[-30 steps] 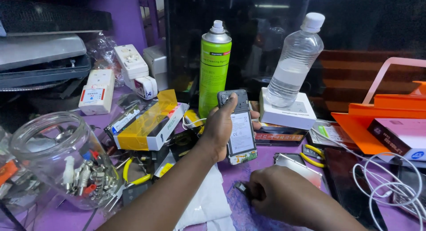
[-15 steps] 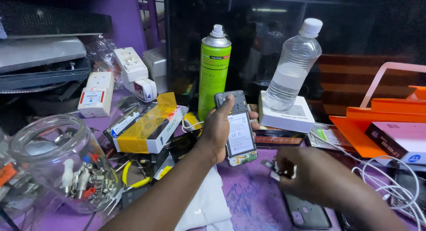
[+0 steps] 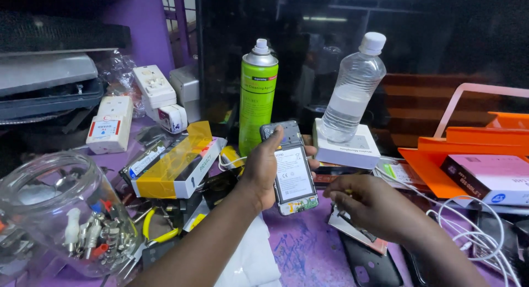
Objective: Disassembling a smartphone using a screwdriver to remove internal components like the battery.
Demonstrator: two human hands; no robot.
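Observation:
My left hand (image 3: 260, 174) holds up an opened phone (image 3: 293, 176) with its back cover off, showing the white-labelled battery and the green board at the bottom. The thumb lies along the phone's left edge and the fingers wrap behind it. My right hand (image 3: 370, 205) hovers just right of the phone's lower end with fingers curled into a pinch. Whether something small sits between those fingertips is not clear. Below the right hand lie a flat card-like part (image 3: 352, 232) and a black phone cover (image 3: 370, 266) on the purple table (image 3: 300, 248).
A green spray can (image 3: 258, 94) and a clear water bottle (image 3: 352, 91) on a white box (image 3: 347, 150) stand behind the phone. A glass jar of small parts (image 3: 60, 210) sits at the left, boxes (image 3: 176, 165) beside it, orange trays (image 3: 441, 160) and white cable (image 3: 479, 232) at the right.
My right hand has lifted off the table near the front edge and come up toward the phone's lower right. The left hand keeps the phone in about the same place.

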